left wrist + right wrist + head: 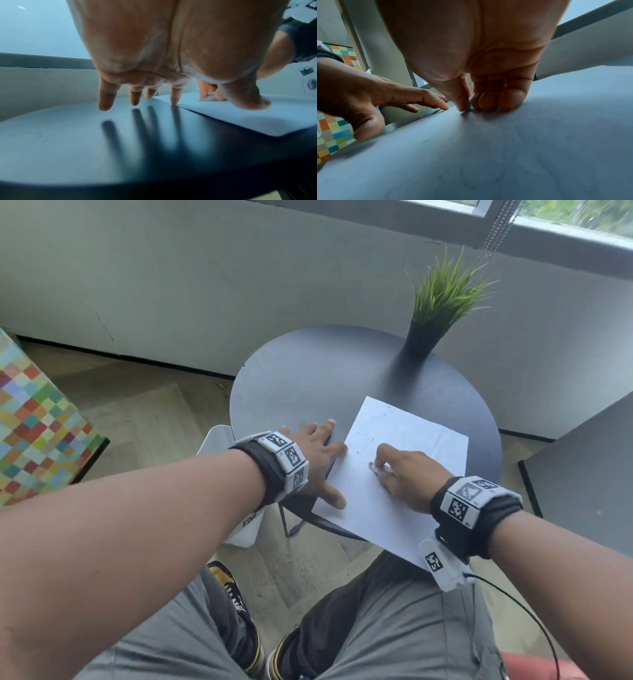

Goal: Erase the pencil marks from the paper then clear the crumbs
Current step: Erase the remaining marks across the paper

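Observation:
A white sheet of paper (404, 440) lies on the round dark table (308, 378), its near corner overhanging the table's front edge. Small dark crumbs and faint pencil marks dot its upper left part. My right hand (400, 474) pinches a small white eraser (374, 469) between thumb and fingers and presses it on the paper (522, 148); the eraser (471, 104) is mostly hidden by the fingers. My left hand (318, 460) lies flat with fingers spread: thumb and index fingertip on the paper's left edge, the others on the table (68, 148).
A black pot with a green grass plant (435, 313) stands at the table's far right edge. A white stool (219, 446) is under the table's left side. A chequered box (34, 419) is far left, a grey surface (589, 474) at right.

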Available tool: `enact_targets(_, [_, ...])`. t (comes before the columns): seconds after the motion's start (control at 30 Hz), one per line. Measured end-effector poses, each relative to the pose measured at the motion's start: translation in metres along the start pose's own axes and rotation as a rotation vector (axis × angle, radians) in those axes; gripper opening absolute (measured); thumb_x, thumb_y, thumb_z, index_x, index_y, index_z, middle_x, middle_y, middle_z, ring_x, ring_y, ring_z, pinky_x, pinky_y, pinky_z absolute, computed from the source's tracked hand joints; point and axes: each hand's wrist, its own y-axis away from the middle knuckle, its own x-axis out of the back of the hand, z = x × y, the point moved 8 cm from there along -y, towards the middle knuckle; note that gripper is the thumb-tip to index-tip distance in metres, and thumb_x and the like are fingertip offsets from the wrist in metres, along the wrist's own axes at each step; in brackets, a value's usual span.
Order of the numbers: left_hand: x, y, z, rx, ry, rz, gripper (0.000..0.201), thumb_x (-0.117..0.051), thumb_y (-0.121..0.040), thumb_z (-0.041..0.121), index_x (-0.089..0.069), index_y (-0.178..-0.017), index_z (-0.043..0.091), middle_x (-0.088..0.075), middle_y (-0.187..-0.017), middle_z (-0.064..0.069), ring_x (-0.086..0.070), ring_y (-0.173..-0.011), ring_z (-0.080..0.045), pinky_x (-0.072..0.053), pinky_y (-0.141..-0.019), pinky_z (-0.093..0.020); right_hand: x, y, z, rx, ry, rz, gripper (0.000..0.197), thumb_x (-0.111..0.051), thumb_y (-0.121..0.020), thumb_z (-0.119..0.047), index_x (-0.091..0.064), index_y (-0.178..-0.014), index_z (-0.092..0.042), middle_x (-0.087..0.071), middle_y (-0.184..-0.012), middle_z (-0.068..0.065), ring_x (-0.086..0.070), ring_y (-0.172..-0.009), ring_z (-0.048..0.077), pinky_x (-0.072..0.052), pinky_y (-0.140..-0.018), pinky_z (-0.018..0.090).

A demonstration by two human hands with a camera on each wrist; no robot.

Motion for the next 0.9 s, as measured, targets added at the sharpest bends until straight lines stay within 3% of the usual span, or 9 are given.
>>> enact_targets(0.13, [-0.011,0.000,-0.001,0.011,0.035,-0.016,0.113,-0.058,-0.058,0.091,-0.004,-0.149,0.050,0.009,-0.164,0.000,0.003,-0.150,-0.029,-0.019,-0.109,-0.069,-0.001,0.007,-0.016,0.051,0.057,-0.001,0.021,-0.038,-0.100,-0.038,-0.048,-0.102,-0.020,-0.062,-0.096,0.007,-0.055,-0.086,0.030,-0.048,-0.077,0.038])
enact_targets(0.27, [-0.012,0.001,-0.004,0.018,0.013,-0.034,0.115,-0.056,-0.056,0.092,-0.001,-0.149,0.053,0.009,-0.164,0.000,0.005,-0.150,-0.033,-0.017,-0.107,-0.072,-0.034,0.032,-0.066,0.312,0.136,-0.139,0.009,-0.039,-0.097,-0.028,-0.045,-0.100,-0.022,-0.060,-0.095,0.002,-0.055,-0.086,0.028,-0.048,-0.075,0.042])
enact_targets(0.43, [-0.012,0.004,-0.004,0.032,0.038,-0.056,0.116,-0.060,-0.058,0.089,0.000,-0.150,0.052,0.011,-0.164,0.001,0.007,-0.150,-0.033,-0.016,-0.106,-0.074,-0.002,0.002,-0.019,0.078,0.173,-0.014,0.025,-0.032,-0.100,-0.043,-0.042,-0.098,-0.020,-0.061,-0.095,0.007,-0.057,-0.083,0.032,-0.051,-0.076,0.043])
enact_targets(0.53, [-0.012,0.006,-0.006,0.032,0.029,-0.072,0.117,-0.060,-0.058,0.090,0.001,-0.150,0.052,0.013,-0.164,0.002,0.007,-0.150,-0.033,-0.016,-0.105,-0.074,-0.026,0.022,-0.057,0.277,0.214,-0.090,0.014,-0.036,-0.099,-0.030,-0.032,-0.089,-0.022,-0.055,-0.086,0.001,-0.054,-0.079,0.028,-0.047,-0.069,0.039])
enact_targets(0.6, [-0.012,0.007,-0.007,0.028,0.010,-0.079,0.117,-0.059,-0.058,0.090,0.002,-0.150,0.051,0.014,-0.164,0.001,0.007,-0.150,-0.034,-0.017,-0.105,-0.073,-0.039,0.038,-0.073,0.380,0.230,-0.184,0.010,-0.037,-0.099,-0.028,-0.037,-0.092,-0.020,-0.053,-0.086,0.001,-0.052,-0.079,0.026,-0.046,-0.069,0.040])
enact_targets(0.67, [-0.012,0.008,-0.008,0.031,0.007,-0.083,0.117,-0.060,-0.059,0.089,0.003,-0.150,0.051,0.014,-0.164,0.002,0.006,-0.150,-0.034,-0.018,-0.105,-0.072,-0.023,0.024,-0.051,0.290,0.228,-0.143,0.019,-0.033,-0.101,-0.036,-0.041,-0.097,-0.020,-0.057,-0.091,0.002,-0.054,-0.082,0.026,-0.047,-0.073,0.040])
enact_targets(0.77, [-0.012,0.009,-0.008,0.039,0.016,-0.089,0.118,-0.061,-0.059,0.089,0.003,-0.150,0.050,0.014,-0.164,0.002,0.006,-0.150,-0.034,-0.018,-0.105,-0.073,-0.006,0.010,-0.023,0.154,0.196,-0.039,0.023,-0.033,-0.101,-0.040,-0.037,-0.089,-0.021,-0.055,-0.084,0.001,-0.054,-0.077,0.028,-0.045,-0.069,0.038])
enact_targets(0.9, [-0.014,0.009,-0.009,0.032,0.018,-0.099,0.119,-0.062,-0.057,0.089,0.003,-0.150,0.052,0.016,-0.164,0.003,0.008,-0.150,-0.034,-0.018,-0.104,-0.074,-0.045,0.040,-0.072,0.374,0.211,-0.180,0.014,-0.040,-0.097,-0.023,-0.031,-0.086,-0.022,-0.042,-0.075,-0.005,-0.044,-0.070,0.022,-0.035,-0.061,0.035])
